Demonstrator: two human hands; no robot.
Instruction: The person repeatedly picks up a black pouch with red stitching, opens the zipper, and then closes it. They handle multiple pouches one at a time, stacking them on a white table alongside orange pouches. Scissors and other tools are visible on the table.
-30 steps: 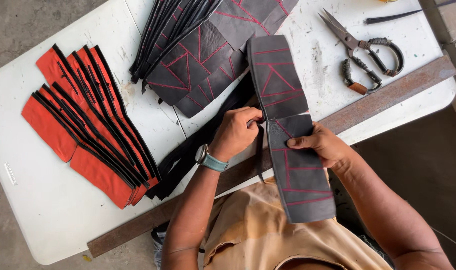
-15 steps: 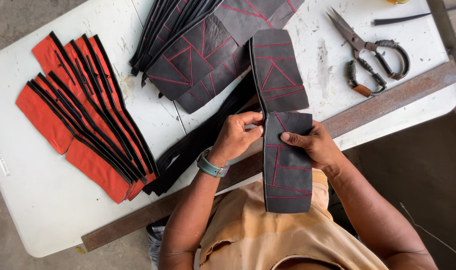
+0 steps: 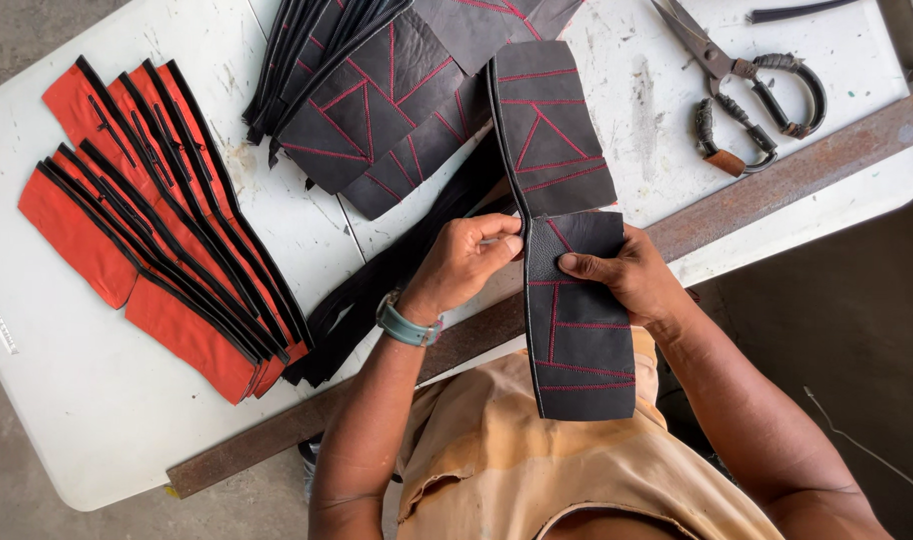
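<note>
One pair of scissors [image 3: 752,85], one rusty metal bar [image 3: 777,180], one wristwatch [image 3: 409,325], two hands.

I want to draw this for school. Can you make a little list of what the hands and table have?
left hand: pinches the black leather piece at its narrow middle
right hand: grips the same piece from the other side
stitching: red lines
white table: orange pieces, more black pieces, scissors
table edge: rusty metal bar

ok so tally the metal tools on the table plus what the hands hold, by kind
scissors: 1
metal bar: 1
black piece, held by left hand and right hand: 1
total: 3
</note>
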